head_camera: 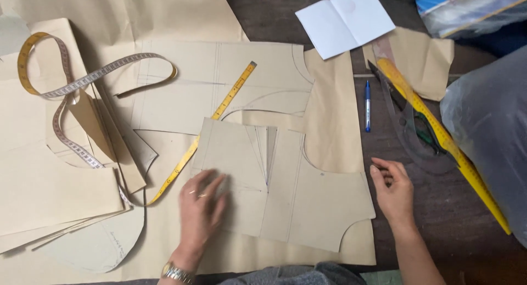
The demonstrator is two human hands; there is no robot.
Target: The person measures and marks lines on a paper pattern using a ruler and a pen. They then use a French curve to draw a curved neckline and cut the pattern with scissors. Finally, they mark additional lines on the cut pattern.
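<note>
Pattern paper (pixel 307 197), a tan cut piece with curved neck and armhole edges and a folded dart near its middle, lies flat on a larger tan sheet (pixel 329 109) in the lower centre of the wooden table (pixel 439 208). The left hand (pixel 202 208) rests palm down on the left part of this piece, fingers stretched out and only slightly spread, pressing the paper flat and gripping nothing; its outline is a little blurred. A metal wristwatch (pixel 177 273) sits on that wrist. The right hand (pixel 392 189) lies on the bare table just beside the right edge of the paper, fingers loosely curled inward, holding nothing that can be seen.

A yellow tape measure (pixel 206 131) runs diagonally from under the piece's upper left corner up across another drawn pattern sheet (pixel 219 76). A second, looping tape measure (pixel 82 84) lies over the stacked paper pieces on the left. To the right, well apart from the hands, are a blue pen (pixel 367 105), a long yellow ruler (pixel 444 142), a dark curved ruler (pixel 409 145) and a folded white paper (pixel 345 21).
</note>
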